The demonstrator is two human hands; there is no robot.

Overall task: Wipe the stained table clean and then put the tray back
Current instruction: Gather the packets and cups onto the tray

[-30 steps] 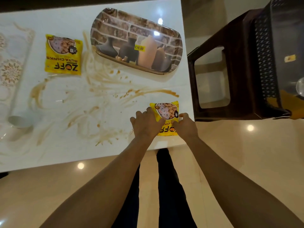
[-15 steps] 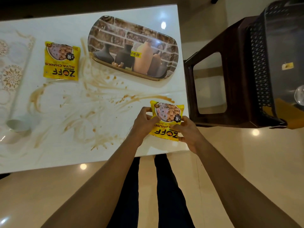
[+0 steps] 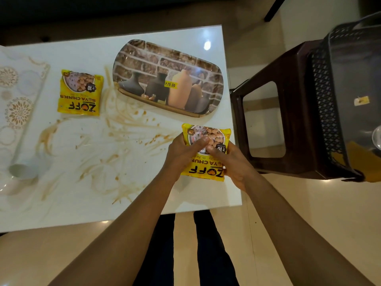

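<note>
Both hands were wrapped round one yellow plastic soya chunks packet (image 3: 206, 153) near the right end of the glossy white bench (image 3: 86, 205), left hand (image 3: 181, 154) on its left side, right hand (image 3: 234, 162) on its right, thumbs pressing on the printed front. The oval tray printed with a brick wall and vases (image 3: 168, 78) sat just beyond the packet, and smeary brown stains (image 3: 115, 141) covered the middle of the bench. A second yellow soya chunks packet (image 3: 80, 93) lay flat left of the tray, with a dark brown plastic stool (image 3: 288, 112) off the right edge.
</note>
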